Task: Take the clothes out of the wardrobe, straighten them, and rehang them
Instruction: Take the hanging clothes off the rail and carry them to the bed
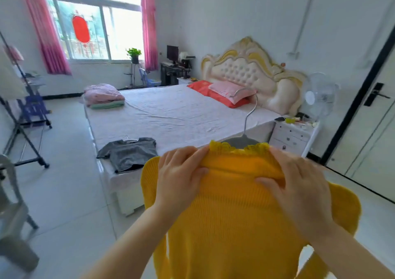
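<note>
Straightening step: left hand (181,171) and right hand (299,184) fingers curled, pinching yellow sweater (235,225) shoulders on hanger (245,116). Next, likely rehanging.

A bed (171,112) fills the middle, with 2 pillows (230,91) at its far right and folded blankets (104,97) at its far left. A fan (320,97) stands on the right.

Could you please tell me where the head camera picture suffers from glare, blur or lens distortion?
Head view: the large window is blown out to white. The black door frame on the right bows with wide-angle distortion. The grey chair at lower left is smeared. The left hand, right hand and yellow ribbed knit top are fairly sharp and evenly lit.
</note>
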{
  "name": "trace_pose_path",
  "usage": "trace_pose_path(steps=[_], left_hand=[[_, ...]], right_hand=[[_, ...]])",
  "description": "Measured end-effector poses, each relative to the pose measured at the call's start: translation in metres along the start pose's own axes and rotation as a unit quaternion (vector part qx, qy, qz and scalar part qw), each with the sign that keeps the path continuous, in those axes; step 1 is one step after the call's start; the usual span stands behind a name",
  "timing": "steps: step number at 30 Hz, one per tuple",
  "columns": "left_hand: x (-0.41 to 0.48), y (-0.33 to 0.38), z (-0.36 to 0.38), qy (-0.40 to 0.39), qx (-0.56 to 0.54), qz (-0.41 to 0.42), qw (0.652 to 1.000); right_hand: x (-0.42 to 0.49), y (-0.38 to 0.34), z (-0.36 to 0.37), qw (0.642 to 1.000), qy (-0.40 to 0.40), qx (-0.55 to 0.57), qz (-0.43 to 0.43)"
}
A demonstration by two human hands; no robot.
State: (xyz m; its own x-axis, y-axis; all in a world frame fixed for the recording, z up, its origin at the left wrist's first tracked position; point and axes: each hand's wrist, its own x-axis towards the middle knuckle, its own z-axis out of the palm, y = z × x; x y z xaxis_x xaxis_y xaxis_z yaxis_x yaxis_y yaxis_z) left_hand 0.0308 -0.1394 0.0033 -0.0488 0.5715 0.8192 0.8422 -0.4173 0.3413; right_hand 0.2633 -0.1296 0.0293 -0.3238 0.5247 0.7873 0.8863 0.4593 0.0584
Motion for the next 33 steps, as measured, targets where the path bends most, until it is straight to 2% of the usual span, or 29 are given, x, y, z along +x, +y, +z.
trace_pose_path(steps=[8,17,26,33], left_hand=[[0.029,-0.144,-0.010,0.040,0.103,-0.060,0.992],[0.077,-0.282,0.016,0.027,0.224,-0.129,0.966],[0.125,-0.420,0.059,0.027,0.274,-0.194,0.942],[0.145,-0.549,0.099,0.026,0.250,-0.198,0.947]], right_hand=[[0.090,-0.069,0.155,0.991,0.011,0.123,-0.046],[0.186,-0.117,0.329,0.964,-0.017,0.247,-0.096],[0.280,-0.155,0.485,0.940,-0.055,0.305,-0.141],[0.327,-0.194,0.606,0.940,-0.095,0.298,-0.139]])
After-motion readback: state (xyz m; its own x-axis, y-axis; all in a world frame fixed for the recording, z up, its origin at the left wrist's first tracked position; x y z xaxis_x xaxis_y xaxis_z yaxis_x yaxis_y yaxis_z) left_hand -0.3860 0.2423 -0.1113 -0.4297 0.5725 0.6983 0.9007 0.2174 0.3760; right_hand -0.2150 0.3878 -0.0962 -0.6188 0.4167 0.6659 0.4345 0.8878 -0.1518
